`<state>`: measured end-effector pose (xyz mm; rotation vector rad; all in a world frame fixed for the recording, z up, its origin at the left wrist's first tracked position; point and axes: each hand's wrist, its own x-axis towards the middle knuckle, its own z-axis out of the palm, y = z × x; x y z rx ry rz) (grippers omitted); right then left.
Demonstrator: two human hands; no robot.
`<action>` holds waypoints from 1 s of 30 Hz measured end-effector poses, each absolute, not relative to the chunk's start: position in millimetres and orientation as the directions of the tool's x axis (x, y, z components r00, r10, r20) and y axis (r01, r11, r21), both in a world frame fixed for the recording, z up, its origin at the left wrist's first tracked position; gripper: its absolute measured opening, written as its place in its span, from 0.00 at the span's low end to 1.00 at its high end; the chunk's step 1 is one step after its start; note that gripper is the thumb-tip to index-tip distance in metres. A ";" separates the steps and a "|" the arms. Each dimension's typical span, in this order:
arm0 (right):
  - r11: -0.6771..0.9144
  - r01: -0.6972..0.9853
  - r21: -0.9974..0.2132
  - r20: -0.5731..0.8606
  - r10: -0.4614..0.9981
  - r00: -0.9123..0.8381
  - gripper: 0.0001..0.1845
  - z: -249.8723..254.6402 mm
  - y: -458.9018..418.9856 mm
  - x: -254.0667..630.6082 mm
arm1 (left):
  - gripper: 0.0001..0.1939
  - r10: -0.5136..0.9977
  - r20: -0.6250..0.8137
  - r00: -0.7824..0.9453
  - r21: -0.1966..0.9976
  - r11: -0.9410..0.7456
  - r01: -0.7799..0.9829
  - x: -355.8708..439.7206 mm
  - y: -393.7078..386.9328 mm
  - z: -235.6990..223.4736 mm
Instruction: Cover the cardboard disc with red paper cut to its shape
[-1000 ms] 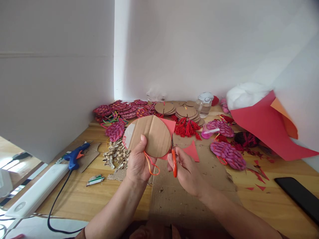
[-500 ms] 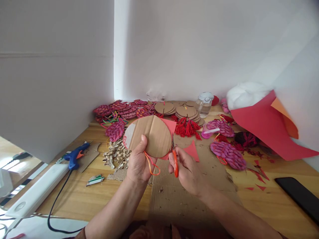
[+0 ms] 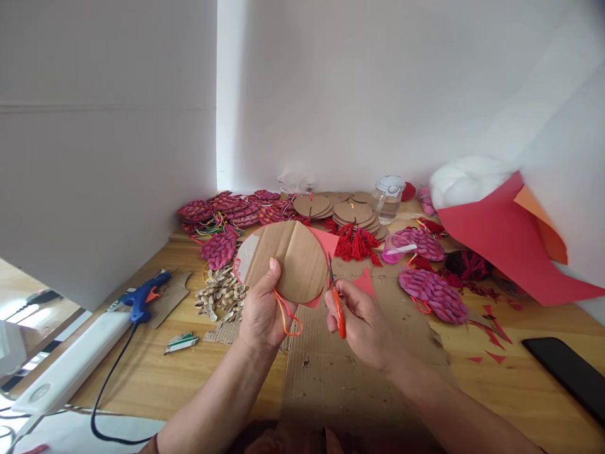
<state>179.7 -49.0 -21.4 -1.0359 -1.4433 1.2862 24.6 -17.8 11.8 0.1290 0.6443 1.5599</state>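
Observation:
My left hand (image 3: 262,312) holds up a round cardboard disc (image 3: 290,260) by its lower edge, thumb on the brown face. Red paper (image 3: 326,241) is stuck behind the disc and sticks out past its right rim. An orange cord loop (image 3: 288,318) hangs from the disc's bottom. My right hand (image 3: 362,325) is closed on small scissors with orange handles (image 3: 338,312); their blades point up at the red paper by the disc's right edge.
A blue glue gun (image 3: 144,296) with a black cable lies at the left, beside a pile of pale seed shells (image 3: 220,293). Pink woven discs (image 3: 432,293), red tassels (image 3: 354,243), stacked cardboard discs (image 3: 354,213), a jar (image 3: 388,198), red paper sheets (image 3: 501,243) and a black phone (image 3: 564,372) crowd the table.
My right hand and the scissors have shifted slightly right and down along the disc's edge. The disc has barely moved in my left hand.

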 end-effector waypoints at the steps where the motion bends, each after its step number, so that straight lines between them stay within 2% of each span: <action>1: 0.099 0.009 -0.995 0.094 0.969 -0.229 0.21 -21.6 -49.0 180.5 | 0.21 0.945 -0.305 -0.116 0.475 0.045 -0.879 24.8 -18.3 12.4; 8: 0.059 0.029 -0.998 0.050 0.968 -0.247 0.22 -13.4 -51.0 186.4 | 0.19 0.946 -0.303 -0.116 0.511 0.059 -0.858 24.9 -20.7 13.0; 15: 0.027 0.080 -0.996 0.007 0.971 -0.240 0.23 -6.1 -53.6 191.4 | 0.22 0.947 -0.305 -0.104 0.543 0.083 -0.835 24.6 -22.1 12.6; 30: -0.010 -0.028 -1.000 -0.003 0.964 -0.264 0.21 -7.4 -54.7 199.8 | 0.21 0.965 -0.254 -0.057 0.588 0.107 -0.802 25.1 -25.9 8.3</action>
